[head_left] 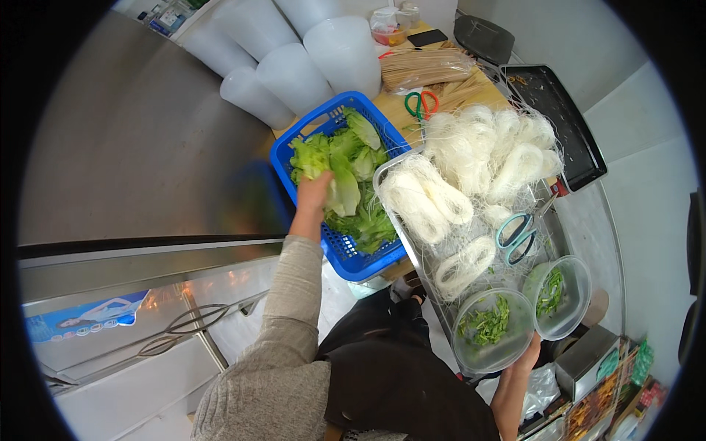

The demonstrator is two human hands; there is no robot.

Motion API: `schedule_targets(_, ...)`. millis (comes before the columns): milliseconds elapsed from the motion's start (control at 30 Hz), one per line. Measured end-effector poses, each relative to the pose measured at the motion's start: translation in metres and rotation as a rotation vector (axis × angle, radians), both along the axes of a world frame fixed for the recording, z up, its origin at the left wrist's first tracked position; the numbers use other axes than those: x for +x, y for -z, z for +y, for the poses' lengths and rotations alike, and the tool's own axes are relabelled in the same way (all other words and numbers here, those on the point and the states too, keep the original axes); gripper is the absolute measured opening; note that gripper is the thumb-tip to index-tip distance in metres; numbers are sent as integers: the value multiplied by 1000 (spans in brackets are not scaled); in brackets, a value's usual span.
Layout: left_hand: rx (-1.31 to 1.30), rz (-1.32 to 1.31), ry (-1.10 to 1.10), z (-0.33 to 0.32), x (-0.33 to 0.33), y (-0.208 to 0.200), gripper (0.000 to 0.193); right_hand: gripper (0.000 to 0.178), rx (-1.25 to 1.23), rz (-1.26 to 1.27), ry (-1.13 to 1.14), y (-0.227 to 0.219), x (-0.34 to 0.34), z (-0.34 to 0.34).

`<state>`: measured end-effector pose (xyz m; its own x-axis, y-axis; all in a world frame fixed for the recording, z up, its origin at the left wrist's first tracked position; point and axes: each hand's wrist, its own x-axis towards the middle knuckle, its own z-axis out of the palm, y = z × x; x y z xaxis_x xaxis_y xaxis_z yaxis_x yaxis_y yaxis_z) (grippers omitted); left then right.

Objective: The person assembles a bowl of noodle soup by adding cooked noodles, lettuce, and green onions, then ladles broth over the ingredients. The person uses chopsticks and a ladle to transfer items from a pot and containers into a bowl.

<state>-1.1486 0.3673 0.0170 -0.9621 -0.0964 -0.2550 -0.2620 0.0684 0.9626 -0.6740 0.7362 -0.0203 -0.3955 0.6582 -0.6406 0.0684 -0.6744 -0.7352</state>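
Note:
My left hand (pixel 315 189) reaches into a blue plastic basket (pixel 344 268) and closes around lettuce leaves (pixel 343 189); its fingertips are partly hidden among them. More green leaves lie in the basket. At the lower right, my right hand (pixel 526 358) grips the side of a clear round plastic bowl (pixel 471 359) containing chopped greens (pixel 488 322). Most of its fingers are hidden beneath the bowl. A second clear bowl (pixel 577 312), also with chopped greens, sits against the first. Both bowls are at the near end of a metal tray (pixel 415 259).
Bundles of white dry noodles (pixel 471 151) and teal-handled scissors (pixel 517 237) lie on the tray. Behind are orange-and-green scissors (pixel 421 105), bundled thin sticks (pixel 426 67) and white plastic buckets (pixel 343 55). A black tray (pixel 559 110) stands far right; a metal surface (pixel 140 140) rises left.

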Motion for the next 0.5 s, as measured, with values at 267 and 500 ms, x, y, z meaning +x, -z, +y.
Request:
schedule_targets(267,-1136,429,458,32,89,51,53,33,29,-42,-56,10,11,8)
schedule_targets(500,-1209,67,635,37,74,4,56,30,-76,-33,10,17,15,8)
